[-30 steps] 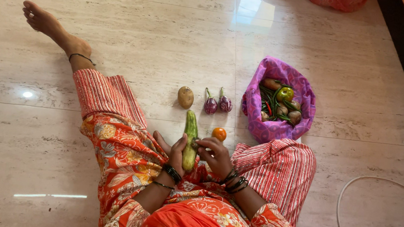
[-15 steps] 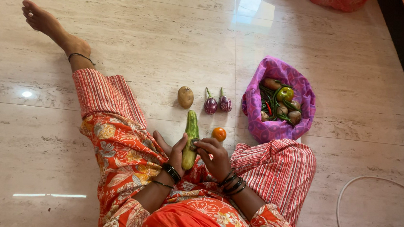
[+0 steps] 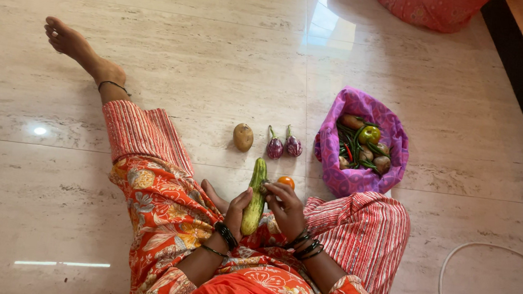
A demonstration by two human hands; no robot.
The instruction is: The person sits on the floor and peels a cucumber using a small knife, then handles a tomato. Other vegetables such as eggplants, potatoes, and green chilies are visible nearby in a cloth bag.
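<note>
Shiny beige marble floor [image 3: 219, 50], with a person sitting on it in orange floral clothes. Both hands are on a long green cucumber [image 3: 255, 195] standing nearly upright over the lap: the left hand [image 3: 237, 210] is curled around its lower part, and the right hand [image 3: 285, 206] pinches it higher up with its fingertips. Just behind sits an orange tomato [image 3: 286, 181], then a potato [image 3: 243, 137] and two small purple eggplants [image 3: 283, 146] in a row. To the right, a pink-purple cloth bag [image 3: 358, 176] lies open, full of vegetables.
</note>
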